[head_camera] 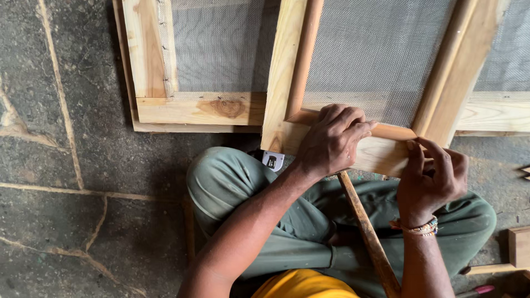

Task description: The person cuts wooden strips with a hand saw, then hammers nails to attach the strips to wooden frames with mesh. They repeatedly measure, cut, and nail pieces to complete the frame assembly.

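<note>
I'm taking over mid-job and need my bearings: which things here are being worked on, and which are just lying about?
In hand:
- left hand pressing on the wooden frame
- right hand at the frame's lower rail
- wire mesh set in that frame
- wooden handle leaning across the lap

Lying about:
- second mesh frame
- small white object on the stone floor
- wood offcut
</note>
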